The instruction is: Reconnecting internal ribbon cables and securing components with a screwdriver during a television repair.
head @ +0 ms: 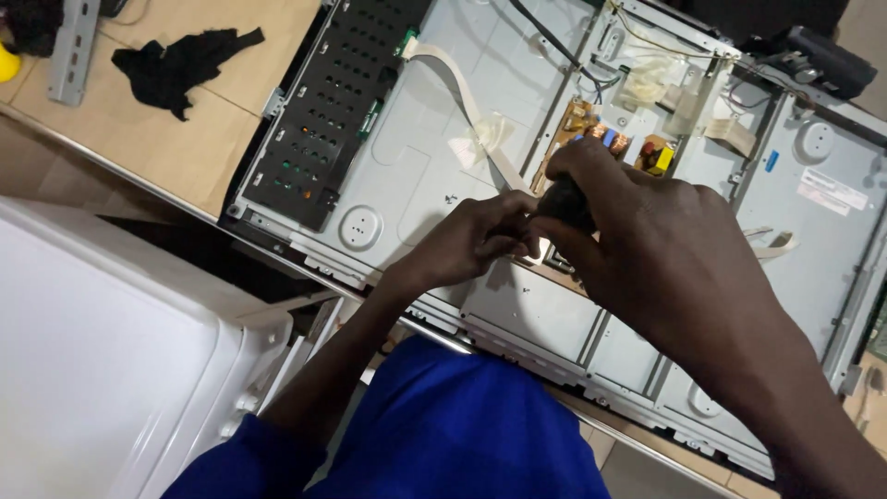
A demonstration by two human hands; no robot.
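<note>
Your hands meet over the open television chassis (434, 166), which lies on the table (185, 148). A cloth (176, 65) lies far left; a cabinet (102, 360) stands near left.

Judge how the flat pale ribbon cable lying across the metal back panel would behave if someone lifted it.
The ribbon cable would probably be floppy and very light: it is thin and already curves loosely over the metal panel. It looks taped down midway, so it may resist, and it could likely crease or tear if tugged.
</note>
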